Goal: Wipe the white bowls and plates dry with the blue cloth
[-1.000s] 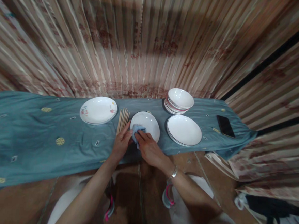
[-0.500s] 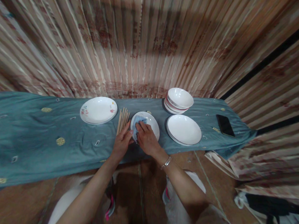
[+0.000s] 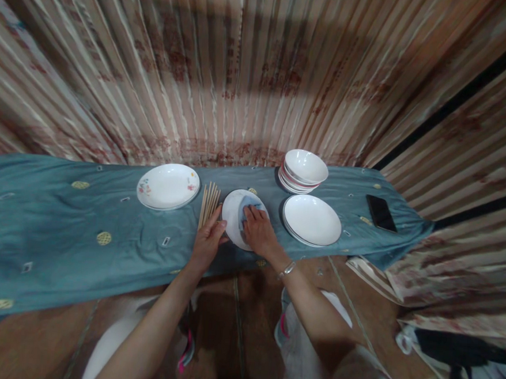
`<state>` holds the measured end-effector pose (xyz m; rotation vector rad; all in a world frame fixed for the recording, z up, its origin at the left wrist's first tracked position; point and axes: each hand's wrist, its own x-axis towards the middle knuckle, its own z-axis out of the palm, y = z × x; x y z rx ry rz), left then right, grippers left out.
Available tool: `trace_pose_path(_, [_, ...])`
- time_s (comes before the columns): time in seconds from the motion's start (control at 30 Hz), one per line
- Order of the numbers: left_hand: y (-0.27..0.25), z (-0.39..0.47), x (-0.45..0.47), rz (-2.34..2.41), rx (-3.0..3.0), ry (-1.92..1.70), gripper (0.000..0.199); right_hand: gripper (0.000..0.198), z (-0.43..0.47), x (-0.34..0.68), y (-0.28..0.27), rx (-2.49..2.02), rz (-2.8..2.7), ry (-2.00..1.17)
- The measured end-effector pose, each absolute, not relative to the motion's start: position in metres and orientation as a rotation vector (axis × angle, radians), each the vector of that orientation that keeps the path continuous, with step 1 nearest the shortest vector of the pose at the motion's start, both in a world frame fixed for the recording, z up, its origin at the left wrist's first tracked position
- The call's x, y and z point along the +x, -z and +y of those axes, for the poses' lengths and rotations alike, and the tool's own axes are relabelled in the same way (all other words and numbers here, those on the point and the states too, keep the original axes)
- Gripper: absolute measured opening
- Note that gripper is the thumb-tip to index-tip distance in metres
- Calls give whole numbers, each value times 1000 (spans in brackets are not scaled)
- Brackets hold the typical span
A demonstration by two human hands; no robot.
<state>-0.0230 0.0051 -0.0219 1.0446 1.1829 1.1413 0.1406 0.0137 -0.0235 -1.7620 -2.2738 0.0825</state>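
Note:
A small white plate point(image 3: 232, 221) with a thin dark rim lies in front of me near the table's front edge. My left hand point(image 3: 208, 237) grips its left edge, thumb on the rim and the other fingers partly hidden. On the plate's right half, my right hand point(image 3: 259, 229) presses down a light blue cloth point(image 3: 245, 203), fingers closed together over it. Several wooden chopsticks point(image 3: 209, 202) lie side by side just left of the plate, beyond my left hand.
White oval plates with flower prints point(image 3: 169, 186) are stacked on the left. On the right stand a stack of bowls point(image 3: 305, 167), stacked white plates point(image 3: 311, 219) and a black phone point(image 3: 381, 213). A teal cloth point(image 3: 136, 250) covers the table; a curtain point(image 3: 260, 86) hangs behind.
My right hand has slid the blue cloth from the plate's left side to its right side. My left hand stays at the left rim.

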Motion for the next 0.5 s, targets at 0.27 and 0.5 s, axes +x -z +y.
trace_pose_path(0.27, [19, 4, -23, 1184, 1054, -1154, 66, 29, 1, 148, 13, -1778, -2453, 36])
trace_pose_path(0.5, [21, 6, -21, 1181, 1039, -1156, 68, 24, -13, 155, -5, -1889, -2378, -181])
